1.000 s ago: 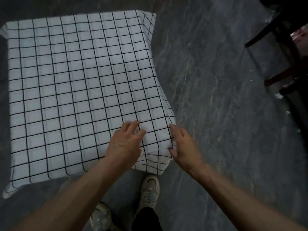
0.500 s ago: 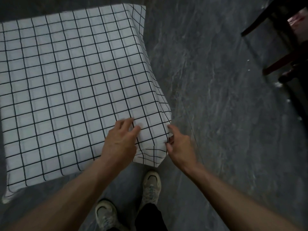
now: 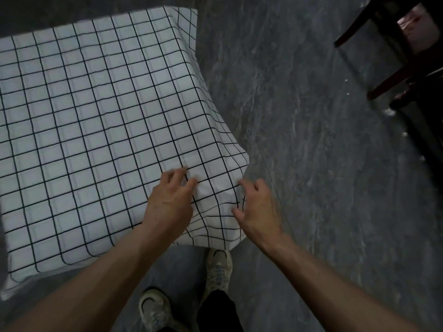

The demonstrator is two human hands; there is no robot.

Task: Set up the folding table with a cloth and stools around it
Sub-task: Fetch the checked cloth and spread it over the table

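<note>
Grey veined stone floor [image 3: 311, 164], dark wooden furniture legs [image 3: 388, 85] (upper right corner)

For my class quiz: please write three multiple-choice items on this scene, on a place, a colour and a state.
1. Which corner of the cloth are the left hand and the right hand at?
A) far left B) near right C) far right
2. What colour is the cloth?
A) plain red B) white with black grid lines C) green stripes
3. How does the cloth lie?
A) rolled up B) piled C) spread flat, edges hanging
Answers: 1 B, both hands are there; 2 B, black lines on white; 3 C, it lies flat, edges draped.
</note>
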